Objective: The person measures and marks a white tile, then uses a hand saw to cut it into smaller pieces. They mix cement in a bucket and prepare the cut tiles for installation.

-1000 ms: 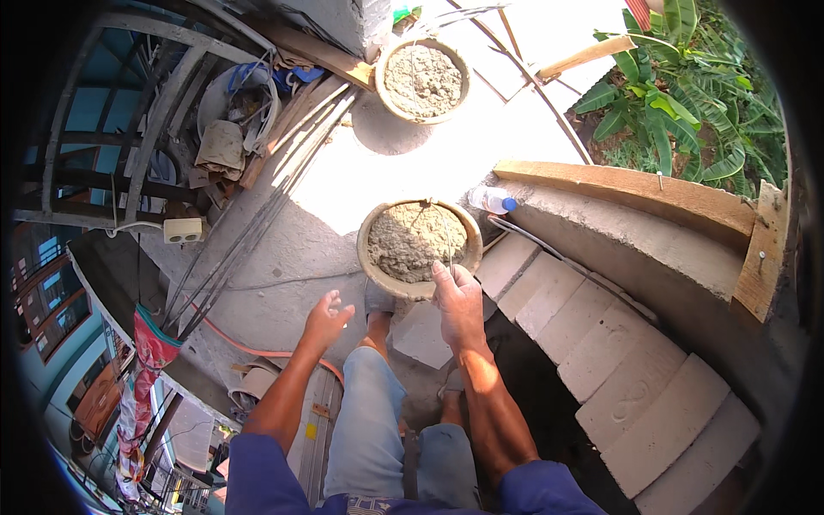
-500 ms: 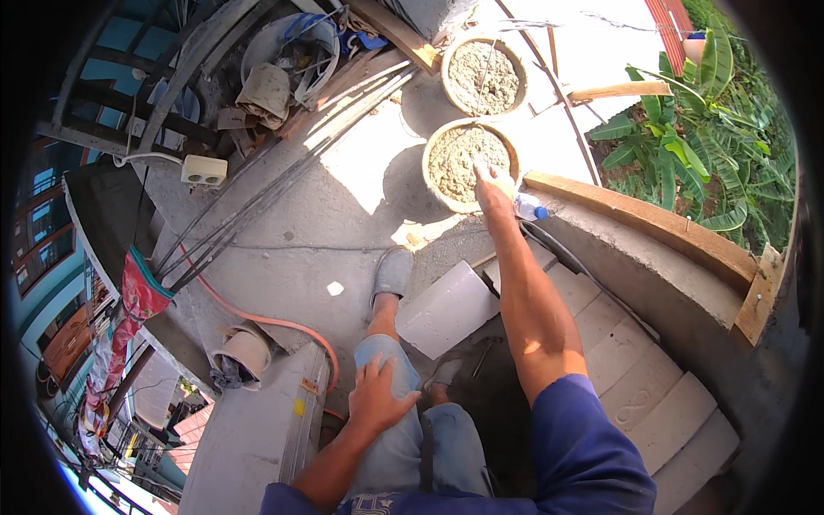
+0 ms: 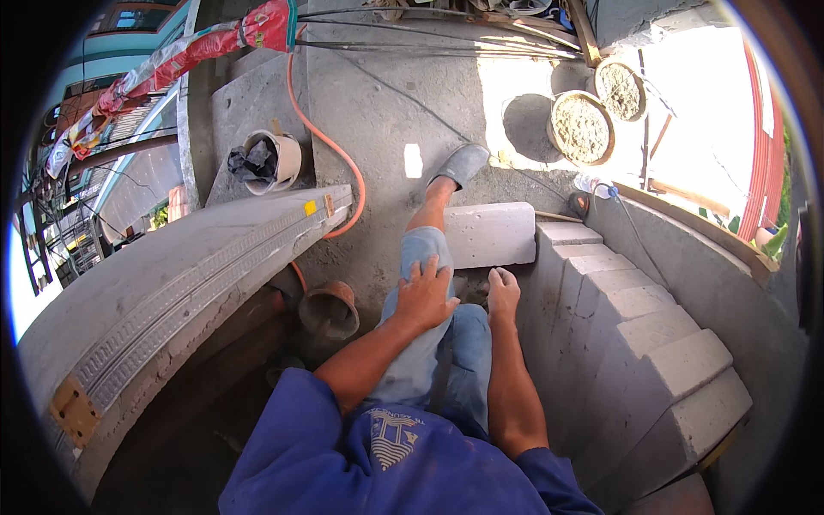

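My left hand [image 3: 423, 296] lies on my left knee, fingers spread over the faded jeans, holding nothing. Off to its right, my right hand [image 3: 503, 292] is drawn back by the other knee with its fingers curled in; whatever they may hold is hidden. Just beyond it, a pale grey lightweight block [image 3: 485, 236] lies on its side, next to my sandalled foot. Farther away at the upper right, a bucket of wet mortar [image 3: 583, 129] stands in sunlight, and a second mortar bucket [image 3: 620, 90] is behind it.
Stepped pale blocks [image 3: 661, 322] run along the right wall. A clear bottle [image 3: 588, 184] stands near the far corner. An orange hose [image 3: 322, 133] curves left of my foot. A bucket with black plastic [image 3: 287, 163] and a brown bucket [image 3: 330, 309] lie left; long rods [image 3: 429, 49] cross the back.
My right hand has left the nearer mortar bucket and come back beside my knee. The view has swung, so the buckets appear farther off to the right. My left hand stays on the knee.
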Motion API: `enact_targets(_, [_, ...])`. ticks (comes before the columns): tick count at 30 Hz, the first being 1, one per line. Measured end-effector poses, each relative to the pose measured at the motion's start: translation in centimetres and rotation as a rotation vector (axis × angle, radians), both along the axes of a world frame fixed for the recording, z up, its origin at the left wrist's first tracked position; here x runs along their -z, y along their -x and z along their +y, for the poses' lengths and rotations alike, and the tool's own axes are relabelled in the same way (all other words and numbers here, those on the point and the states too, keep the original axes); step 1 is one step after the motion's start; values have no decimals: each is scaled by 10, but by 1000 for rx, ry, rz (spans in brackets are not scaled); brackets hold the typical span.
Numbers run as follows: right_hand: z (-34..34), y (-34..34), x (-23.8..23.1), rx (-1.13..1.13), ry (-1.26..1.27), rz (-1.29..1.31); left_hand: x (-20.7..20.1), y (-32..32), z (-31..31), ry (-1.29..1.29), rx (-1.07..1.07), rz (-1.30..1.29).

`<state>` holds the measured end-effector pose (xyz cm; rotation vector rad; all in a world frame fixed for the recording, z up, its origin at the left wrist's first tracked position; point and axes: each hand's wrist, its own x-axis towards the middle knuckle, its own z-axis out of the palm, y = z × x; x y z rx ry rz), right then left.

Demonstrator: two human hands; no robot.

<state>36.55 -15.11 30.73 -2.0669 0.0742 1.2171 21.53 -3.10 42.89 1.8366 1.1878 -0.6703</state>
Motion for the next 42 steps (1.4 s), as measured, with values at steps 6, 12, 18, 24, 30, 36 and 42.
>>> enact_targets(6, [-133,86,-68,-500,19,50,-60,70,-95,-4,-59,11])
enact_targets(12, [-35,79,-304,-978,-722,281,-40,169,-197,126,-259,53])
enact_targets(18, [2,133,-369,-923,-1314,950,-6,220,-281,174,-262,253])
enact_targets(24, [-19,194,-362,-744,-1480,977,46,269,-316,53,-434,-36])
enact_targets(30, [-53,140,-131,-230,-567,657,121,242,-240,223,-825,-140])
enact_targets(36, [-82,-11,144,-507,110,-357,268,148,-163,622,-1283,-207])
enact_targets(42, [-8,-125,269,-751,169,-881,409,53,-132,734,-1675,-304])
